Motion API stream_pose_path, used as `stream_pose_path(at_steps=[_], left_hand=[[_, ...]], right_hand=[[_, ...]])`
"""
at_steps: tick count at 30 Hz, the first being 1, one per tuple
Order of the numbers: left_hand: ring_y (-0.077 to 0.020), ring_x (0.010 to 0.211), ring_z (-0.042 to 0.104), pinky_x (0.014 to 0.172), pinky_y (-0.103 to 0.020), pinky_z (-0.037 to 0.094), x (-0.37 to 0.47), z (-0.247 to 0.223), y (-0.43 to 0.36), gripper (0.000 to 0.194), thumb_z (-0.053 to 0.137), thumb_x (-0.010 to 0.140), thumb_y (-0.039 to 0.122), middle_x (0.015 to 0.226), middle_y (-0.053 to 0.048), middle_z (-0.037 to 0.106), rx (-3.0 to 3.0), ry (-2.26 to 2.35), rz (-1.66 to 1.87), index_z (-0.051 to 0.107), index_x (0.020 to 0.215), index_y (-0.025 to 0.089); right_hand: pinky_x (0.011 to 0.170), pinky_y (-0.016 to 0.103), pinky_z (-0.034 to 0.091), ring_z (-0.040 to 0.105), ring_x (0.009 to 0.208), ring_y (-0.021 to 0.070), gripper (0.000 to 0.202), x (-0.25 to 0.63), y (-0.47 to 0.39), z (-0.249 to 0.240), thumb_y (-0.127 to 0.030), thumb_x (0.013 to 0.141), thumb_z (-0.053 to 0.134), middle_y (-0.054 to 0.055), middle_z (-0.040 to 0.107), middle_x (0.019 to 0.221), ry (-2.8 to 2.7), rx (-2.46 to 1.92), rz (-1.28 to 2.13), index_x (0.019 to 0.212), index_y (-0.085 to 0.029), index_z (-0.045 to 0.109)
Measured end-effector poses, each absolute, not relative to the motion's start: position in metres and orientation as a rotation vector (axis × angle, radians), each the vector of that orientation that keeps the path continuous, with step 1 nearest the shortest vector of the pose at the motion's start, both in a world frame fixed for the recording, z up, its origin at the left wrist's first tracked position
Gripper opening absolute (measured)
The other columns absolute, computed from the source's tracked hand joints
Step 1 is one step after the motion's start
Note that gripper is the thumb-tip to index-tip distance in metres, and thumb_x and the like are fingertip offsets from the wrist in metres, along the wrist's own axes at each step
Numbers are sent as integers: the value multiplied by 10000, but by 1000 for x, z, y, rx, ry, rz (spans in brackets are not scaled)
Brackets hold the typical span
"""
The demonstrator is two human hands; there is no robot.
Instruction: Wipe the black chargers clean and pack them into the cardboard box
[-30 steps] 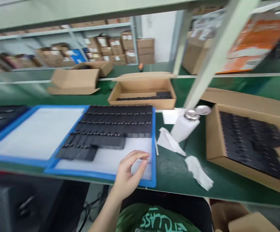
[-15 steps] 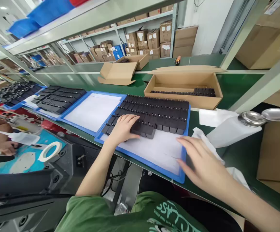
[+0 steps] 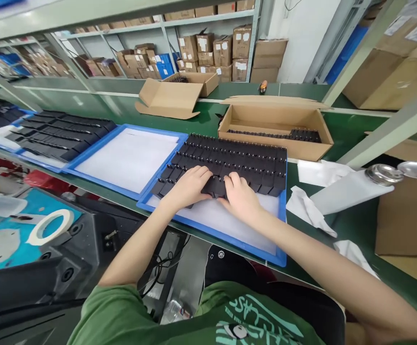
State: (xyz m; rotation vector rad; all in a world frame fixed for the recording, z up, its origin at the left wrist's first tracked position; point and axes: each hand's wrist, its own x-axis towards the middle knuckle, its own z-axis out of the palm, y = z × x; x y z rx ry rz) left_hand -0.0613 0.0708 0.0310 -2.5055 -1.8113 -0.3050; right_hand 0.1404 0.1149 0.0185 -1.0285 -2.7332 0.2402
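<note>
Rows of black blocks (image 3: 230,155) with small metal pins on top fill the back part of a blue-rimmed tray (image 3: 230,238) lined with white. My left hand (image 3: 190,186) is closed on blocks of the front row, fingers over their top and thumb at the front side. Close beside it, my right hand (image 3: 240,197) grips the same row farther right, fingertips on top and thumb in front. The blocks' lower parts between my hands are partly hidden by the fingers.
To the left stand a white-lined tray (image 3: 122,158) and more black parts (image 3: 64,134). Behind is an open cardboard box (image 3: 276,122) holding black blocks. At right are a white bottle (image 3: 352,189) and crumpled wipes (image 3: 307,208).
My right hand has moved left from the tray's right edge onto the front row of blocks. My left hand stays on that row. The view has shifted a little.
</note>
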Motion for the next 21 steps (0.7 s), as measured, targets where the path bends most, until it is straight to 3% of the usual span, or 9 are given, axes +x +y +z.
stream_pose_path(at_steps=[8,11,16,21], left_hand=[[-384,1139,596,993,-537,508,-68,26,80,490,722,803,383,1203,-168,608,-2651,-1712,-438,553,1219,185],[-397,1053,622,888,-541,539,-73,21,86,408,654,802,429,1154,-171,636,-2690,-1692,-454,562,1125,198],[-401,999,639,890,-546,528,-67,22,87,342,644,793,426,1079,-159,701,-2697,-1672,-346,606,1067,225],[-388,935,665,845,-524,560,-53,44,85,363,608,829,464,1012,-170,709,-2638,-1588,-320,614,1073,195]], right_hand=[[745,427,602,618,1019,305,656,141,113,24,-581,888,690,207,506,1254,-2746,-1096,198,1265,-88,478],[742,392,591,606,1011,276,611,140,110,18,-557,938,625,190,511,1250,-2745,-1071,191,1288,-88,449],[751,399,588,616,1032,291,523,143,105,11,-456,982,589,202,537,1246,-2716,-984,223,1282,-51,447],[737,407,591,657,966,278,519,157,109,29,-435,937,681,174,587,1217,-2673,-910,239,1249,-63,498]])
